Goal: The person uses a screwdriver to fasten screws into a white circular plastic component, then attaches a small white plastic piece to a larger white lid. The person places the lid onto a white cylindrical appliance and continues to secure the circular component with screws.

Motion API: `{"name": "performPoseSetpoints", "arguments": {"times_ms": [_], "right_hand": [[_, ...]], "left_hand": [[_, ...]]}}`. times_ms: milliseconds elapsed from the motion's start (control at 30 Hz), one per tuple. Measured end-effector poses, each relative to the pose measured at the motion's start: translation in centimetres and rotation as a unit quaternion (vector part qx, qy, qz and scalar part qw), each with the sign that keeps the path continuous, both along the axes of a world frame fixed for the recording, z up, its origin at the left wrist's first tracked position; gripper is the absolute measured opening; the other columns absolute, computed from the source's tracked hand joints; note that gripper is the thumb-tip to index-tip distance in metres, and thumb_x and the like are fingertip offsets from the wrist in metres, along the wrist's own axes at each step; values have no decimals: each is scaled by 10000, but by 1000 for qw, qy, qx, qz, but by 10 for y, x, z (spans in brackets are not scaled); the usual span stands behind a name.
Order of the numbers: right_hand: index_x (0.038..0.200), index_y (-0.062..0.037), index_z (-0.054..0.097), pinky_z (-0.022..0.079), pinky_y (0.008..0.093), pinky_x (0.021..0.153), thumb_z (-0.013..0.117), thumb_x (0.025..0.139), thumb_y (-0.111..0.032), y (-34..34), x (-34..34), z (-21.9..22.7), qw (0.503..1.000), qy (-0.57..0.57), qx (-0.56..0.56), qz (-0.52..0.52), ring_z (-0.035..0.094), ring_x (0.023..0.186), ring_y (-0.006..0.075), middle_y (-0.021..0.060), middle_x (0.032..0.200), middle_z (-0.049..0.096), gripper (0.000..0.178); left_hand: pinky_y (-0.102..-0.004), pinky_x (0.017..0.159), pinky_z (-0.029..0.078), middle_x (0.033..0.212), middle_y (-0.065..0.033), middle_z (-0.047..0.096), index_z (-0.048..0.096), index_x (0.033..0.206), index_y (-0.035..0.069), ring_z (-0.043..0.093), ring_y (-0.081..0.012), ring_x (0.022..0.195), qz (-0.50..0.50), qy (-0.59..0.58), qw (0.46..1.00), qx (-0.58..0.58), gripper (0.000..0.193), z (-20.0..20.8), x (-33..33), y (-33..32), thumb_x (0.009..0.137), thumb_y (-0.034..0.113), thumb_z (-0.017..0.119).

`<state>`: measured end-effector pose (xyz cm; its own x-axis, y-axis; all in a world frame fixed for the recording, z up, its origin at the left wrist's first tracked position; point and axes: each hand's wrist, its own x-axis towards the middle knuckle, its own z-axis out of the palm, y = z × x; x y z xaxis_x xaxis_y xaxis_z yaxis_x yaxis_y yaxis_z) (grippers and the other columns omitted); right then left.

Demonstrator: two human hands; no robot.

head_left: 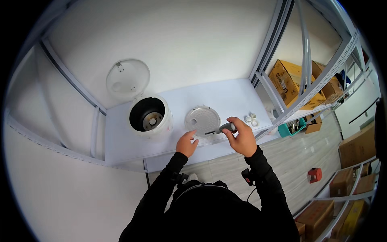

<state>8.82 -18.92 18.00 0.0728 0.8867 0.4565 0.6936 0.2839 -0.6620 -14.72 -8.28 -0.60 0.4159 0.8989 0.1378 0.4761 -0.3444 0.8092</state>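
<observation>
My right hand [243, 138] is closed around the grey handle of a screwdriver [227, 128]. Its dark shaft points left, over the near right edge of a round, pale inner lid [206, 116] lying flat on the white table. My left hand [186, 144] is at the near left edge of that inner lid, thumb and forefinger apart, with nothing visible in it; whether it touches the rim I cannot tell. To the left stands a white rice cooker [166, 125] with a dark inside. Its round outer lid [129, 80] is swung up behind it.
Several small white pieces [252, 119] sit at the table's right end. The white table [121, 139] has a wall behind it and metal frame posts [271, 40] at both sides. Cardboard boxes [296, 82], a teal bin [292, 128] and a red object [315, 175] are further right.
</observation>
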Motion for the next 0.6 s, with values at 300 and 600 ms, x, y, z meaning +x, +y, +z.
{"name": "performPoseSetpoints", "arguments": {"times_ms": [300,600], "right_hand": [[1238,-10,605,581,413,686,775,912,-131,49,-27,-25,998,-30,-57,10,746,768,336,201,1016,712,387],[1216,-25,597,572,430,667,776,888,-114,66,-43,-33,996,-37,-76,2,725,742,350,195,959,706,385]], "left_hand": [[-423,845,569,1191,-80,742,663,1339,109,718,-289,965,-75,39,996,-3,480,-19,-3,40,867,128,750],[-372,778,581,1099,-85,768,690,1311,114,730,-247,828,-126,6,992,-9,487,-22,-6,57,840,160,803]]}}
